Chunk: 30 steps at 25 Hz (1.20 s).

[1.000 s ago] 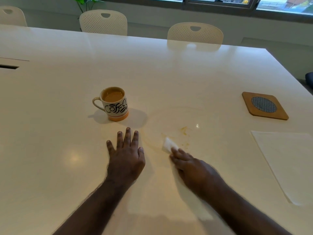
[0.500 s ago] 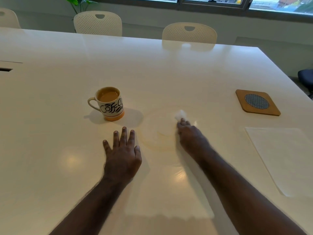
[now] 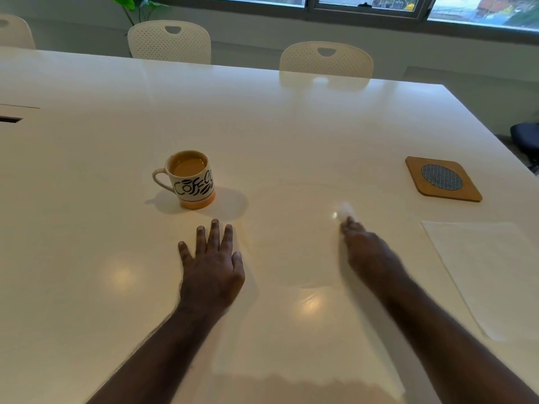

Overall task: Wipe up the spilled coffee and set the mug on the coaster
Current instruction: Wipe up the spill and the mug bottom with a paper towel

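Note:
A mug (image 3: 191, 179) with black "Coffee" lettering and an orange base stands upright on the white table (image 3: 262, 126), holding light brown coffee. My left hand (image 3: 211, 265) lies flat on the table just in front of the mug, fingers straight. My right hand (image 3: 369, 252), blurred by motion, holds a small white tissue (image 3: 344, 209) against the tabletop to the right of the mug. Faint wet smears mark the surface between my hands. A square cork coaster (image 3: 442, 179) with a dark round centre lies at the right, apart from the mug.
A white paper sheet (image 3: 490, 269) lies at the right near the table's edge. Three white chairs (image 3: 325, 61) stand along the far side. A dark seat (image 3: 525, 135) shows past the right edge. A slot (image 3: 10, 119) is cut into the table at the left.
My right hand has swept the tissue away from me and then to the right across the spill; the brown drops are gone. My left hand and the mug stayed put.

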Motion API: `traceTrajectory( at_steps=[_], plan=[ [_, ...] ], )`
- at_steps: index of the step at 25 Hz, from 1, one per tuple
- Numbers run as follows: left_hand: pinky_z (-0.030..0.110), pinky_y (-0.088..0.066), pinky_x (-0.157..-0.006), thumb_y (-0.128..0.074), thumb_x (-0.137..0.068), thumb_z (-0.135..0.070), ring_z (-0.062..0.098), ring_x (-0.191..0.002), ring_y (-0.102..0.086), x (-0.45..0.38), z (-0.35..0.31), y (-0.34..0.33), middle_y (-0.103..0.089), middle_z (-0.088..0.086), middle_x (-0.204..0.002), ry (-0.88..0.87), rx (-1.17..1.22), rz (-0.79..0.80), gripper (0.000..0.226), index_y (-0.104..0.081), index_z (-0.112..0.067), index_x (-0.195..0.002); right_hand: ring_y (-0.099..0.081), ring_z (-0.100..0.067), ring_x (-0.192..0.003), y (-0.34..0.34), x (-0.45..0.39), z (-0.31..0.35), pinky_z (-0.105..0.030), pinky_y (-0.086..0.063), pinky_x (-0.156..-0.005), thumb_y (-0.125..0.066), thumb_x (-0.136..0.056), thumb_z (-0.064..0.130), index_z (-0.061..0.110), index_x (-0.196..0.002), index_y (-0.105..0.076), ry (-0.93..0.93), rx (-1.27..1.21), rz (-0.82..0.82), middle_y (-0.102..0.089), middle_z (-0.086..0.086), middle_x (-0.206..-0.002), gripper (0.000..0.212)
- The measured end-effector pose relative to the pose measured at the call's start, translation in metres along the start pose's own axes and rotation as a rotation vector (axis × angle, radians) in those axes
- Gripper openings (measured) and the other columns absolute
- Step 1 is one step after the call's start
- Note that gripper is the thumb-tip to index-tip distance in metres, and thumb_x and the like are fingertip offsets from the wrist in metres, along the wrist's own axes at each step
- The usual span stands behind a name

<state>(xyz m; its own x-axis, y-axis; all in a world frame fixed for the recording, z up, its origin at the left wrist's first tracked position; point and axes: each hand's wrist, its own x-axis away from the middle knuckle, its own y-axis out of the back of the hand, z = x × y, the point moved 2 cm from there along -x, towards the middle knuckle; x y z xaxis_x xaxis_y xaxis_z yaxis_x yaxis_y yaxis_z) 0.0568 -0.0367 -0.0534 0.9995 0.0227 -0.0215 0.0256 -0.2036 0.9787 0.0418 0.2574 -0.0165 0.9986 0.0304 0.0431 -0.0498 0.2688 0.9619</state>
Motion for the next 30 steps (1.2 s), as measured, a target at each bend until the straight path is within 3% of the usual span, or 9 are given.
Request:
traceTrajectory(
  at_steps=[2, 5, 10, 12, 17, 19, 25, 28, 30],
  plan=[
    [0.058, 0.005, -0.116, -0.009, -0.091, -0.047, 0.024, -0.15, 0.006, 0.0, -0.001, 0.001, 0.008, -0.001, -0.163, 0.005, -0.002, 0.003, 0.067, 0.0, -0.028, -0.154, -0.043, -0.022, -0.138, 0.012, 0.002, -0.01, -0.034, -0.041, -0.109, -0.034, -0.098, 0.001, 0.003, -0.143, -0.042, -0.114, 0.026, -0.062, -0.038, -0.014, -0.153, 0.046],
    [0.058, 0.004, -0.117, -0.011, -0.092, -0.045, 0.025, -0.15, 0.005, 0.0, -0.002, 0.002, 0.006, 0.0, -0.163, 0.001, 0.002, 0.003, 0.066, -0.001, -0.027, -0.155, -0.048, -0.022, -0.134, 0.001, 0.012, 0.032, -0.032, -0.043, -0.105, -0.033, -0.096, 0.001, 0.007, -0.142, -0.043, -0.043, -0.029, -0.068, -0.037, -0.011, -0.154, 0.047],
    [0.057, 0.006, -0.117, -0.01, -0.091, -0.047, 0.023, -0.15, 0.006, 0.001, 0.001, 0.002, 0.006, -0.001, -0.163, -0.015, 0.037, 0.002, 0.067, -0.001, -0.029, -0.154, -0.015, -0.016, -0.149, -0.052, 0.061, 0.112, -0.024, -0.012, -0.116, -0.039, -0.096, 0.002, 0.015, -0.152, -0.027, 0.381, -0.042, 0.114, -0.009, -0.002, -0.163, 0.059],
    [0.056, 0.006, -0.117, -0.009, -0.09, -0.048, 0.022, -0.15, 0.006, 0.002, 0.001, 0.001, 0.006, -0.001, -0.163, -0.016, 0.034, -0.007, 0.067, -0.001, -0.029, -0.154, -0.011, -0.012, -0.15, -0.047, 0.066, 0.09, -0.025, -0.006, -0.117, -0.038, -0.1, 0.007, 0.019, -0.152, -0.028, 0.326, -0.131, 0.104, -0.011, 0.004, -0.163, 0.055],
    [0.056, 0.006, -0.117, -0.006, -0.089, -0.048, 0.022, -0.15, 0.006, 0.0, 0.001, -0.002, 0.007, -0.002, -0.163, -0.002, 0.023, -0.019, 0.068, 0.0, -0.029, -0.154, -0.029, -0.015, -0.145, -0.002, 0.051, -0.029, -0.025, -0.027, -0.114, -0.034, -0.096, -0.003, 0.007, -0.146, -0.04, -0.094, -0.037, -0.062, -0.029, -0.008, -0.158, 0.051],
    [0.056, 0.005, -0.117, -0.007, -0.089, -0.048, 0.022, -0.15, 0.005, 0.001, 0.001, -0.002, 0.006, -0.002, -0.163, 0.001, 0.021, -0.028, 0.068, -0.002, -0.029, -0.154, -0.029, -0.018, -0.145, 0.001, 0.053, -0.037, -0.029, -0.033, -0.111, -0.034, -0.097, -0.003, 0.005, -0.147, -0.038, -0.2, -0.04, -0.143, -0.028, -0.011, -0.158, 0.051],
    [0.056, 0.004, -0.118, -0.006, -0.089, -0.05, 0.022, -0.15, 0.005, 0.001, 0.002, -0.002, 0.007, -0.003, -0.163, -0.001, 0.029, -0.024, 0.068, -0.001, -0.03, -0.154, -0.015, -0.017, -0.15, -0.05, 0.062, 0.045, -0.024, -0.019, -0.116, -0.03, -0.094, -0.003, 0.013, -0.153, -0.026, 0.125, -0.049, 0.01, -0.01, -0.001, -0.163, 0.061],
    [0.055, 0.004, -0.118, -0.005, -0.089, -0.05, 0.021, -0.15, 0.005, 0.001, 0.002, -0.002, 0.008, -0.004, -0.162, 0.003, 0.024, -0.031, 0.068, 0.001, -0.032, -0.154, -0.041, -0.019, -0.138, -0.019, 0.032, 0.021, -0.027, -0.035, -0.108, -0.03, -0.1, 0.008, 0.013, -0.147, -0.039, 0.052, -0.053, -0.037, -0.036, -0.003, -0.155, 0.048],
    [0.055, 0.005, -0.118, -0.005, -0.088, -0.05, 0.021, -0.15, 0.004, 0.001, 0.002, -0.002, 0.008, -0.005, -0.162, 0.008, 0.022, -0.031, 0.068, 0.001, -0.032, -0.154, -0.06, -0.027, -0.116, 0.007, -0.004, -0.007, -0.034, -0.051, -0.091, -0.033, -0.1, 0.007, 0.006, -0.137, -0.048, -0.082, 0.068, -0.067, -0.053, -0.013, -0.138, 0.04]
  ],
)
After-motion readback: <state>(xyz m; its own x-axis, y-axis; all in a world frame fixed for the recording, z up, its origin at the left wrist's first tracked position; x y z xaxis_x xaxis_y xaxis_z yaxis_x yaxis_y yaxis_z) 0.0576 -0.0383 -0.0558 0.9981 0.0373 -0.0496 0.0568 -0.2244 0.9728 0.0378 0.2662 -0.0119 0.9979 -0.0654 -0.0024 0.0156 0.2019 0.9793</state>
